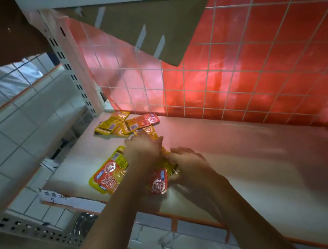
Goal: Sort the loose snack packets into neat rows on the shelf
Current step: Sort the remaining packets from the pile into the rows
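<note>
Together, left hand (143, 148) and right hand (188, 159) tight around one bunch of snack packets (159, 181) between them.

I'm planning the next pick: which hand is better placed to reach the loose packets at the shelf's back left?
Probably left: the left hand is nearest the loose packets; the right hand sits farther right, gripping the bunch.

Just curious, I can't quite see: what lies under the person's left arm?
A yellow and red snack packet lies flat on the shelf, its right edge covered by the left arm. Whether more packets lie beneath is hidden.
</note>
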`<state>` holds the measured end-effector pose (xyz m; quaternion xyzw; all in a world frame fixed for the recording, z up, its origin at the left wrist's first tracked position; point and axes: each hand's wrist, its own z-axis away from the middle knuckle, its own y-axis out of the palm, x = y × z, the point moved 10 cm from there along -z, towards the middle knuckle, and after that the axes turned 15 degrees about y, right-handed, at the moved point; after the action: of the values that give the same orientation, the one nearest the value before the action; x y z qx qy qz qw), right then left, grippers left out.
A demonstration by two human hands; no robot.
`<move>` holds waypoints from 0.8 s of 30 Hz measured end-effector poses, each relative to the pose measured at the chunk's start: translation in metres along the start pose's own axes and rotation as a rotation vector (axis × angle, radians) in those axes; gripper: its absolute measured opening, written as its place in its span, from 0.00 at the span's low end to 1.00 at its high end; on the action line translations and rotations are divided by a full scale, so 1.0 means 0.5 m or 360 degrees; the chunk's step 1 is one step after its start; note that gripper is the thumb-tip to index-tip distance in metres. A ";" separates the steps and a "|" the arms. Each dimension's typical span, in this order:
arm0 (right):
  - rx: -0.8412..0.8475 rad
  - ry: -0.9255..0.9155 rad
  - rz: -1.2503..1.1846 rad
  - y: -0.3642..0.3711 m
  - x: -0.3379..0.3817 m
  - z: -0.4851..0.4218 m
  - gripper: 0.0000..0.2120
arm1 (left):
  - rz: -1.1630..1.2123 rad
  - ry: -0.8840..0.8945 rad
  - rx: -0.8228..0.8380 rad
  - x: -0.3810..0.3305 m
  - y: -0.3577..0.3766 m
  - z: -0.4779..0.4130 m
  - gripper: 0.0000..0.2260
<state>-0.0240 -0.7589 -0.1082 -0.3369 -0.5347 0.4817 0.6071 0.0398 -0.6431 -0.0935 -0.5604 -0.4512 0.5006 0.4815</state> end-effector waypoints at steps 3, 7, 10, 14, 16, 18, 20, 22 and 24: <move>-0.0204 0.0067 -0.0104 -0.025 -0.010 0.008 0.18 | 0.0093 -0.0076 0.0009 -0.009 -0.007 -0.006 0.32; -0.0310 0.0135 -0.0099 -0.036 -0.044 0.021 0.15 | 0.0167 -0.0070 0.0040 -0.018 0.001 -0.017 0.34; -0.0348 0.0199 -0.0195 -0.055 -0.094 0.034 0.15 | 0.0396 -0.0033 0.0086 -0.045 0.014 -0.018 0.38; -0.0392 0.0357 -0.0121 -0.078 -0.196 0.062 0.13 | 0.0885 0.0007 0.0077 -0.101 0.031 -0.009 0.32; -0.0369 0.0470 -0.0170 -0.087 -0.251 0.075 0.08 | 0.1103 0.0069 0.0120 -0.136 0.051 0.003 0.26; -0.0339 0.0557 -0.0301 -0.097 -0.289 0.088 0.08 | 0.1315 0.0052 0.0125 -0.162 0.067 0.014 0.21; -0.0265 0.0585 -0.0367 -0.101 -0.296 0.103 0.20 | 0.1476 0.0036 0.0100 -0.190 0.076 0.019 0.19; -0.0172 0.0552 -0.0264 -0.091 -0.279 0.116 0.30 | 0.1621 0.0043 0.0113 -0.223 0.085 0.025 0.17; -0.0076 0.0496 -0.0099 -0.070 -0.260 0.126 0.31 | 0.1760 0.0052 0.0147 -0.263 0.090 0.037 0.15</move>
<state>-0.0728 -0.8993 -0.1054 -0.4052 -0.4555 0.3915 0.6892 0.0105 -0.7770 -0.1219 -0.6998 -0.0598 0.6892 0.1781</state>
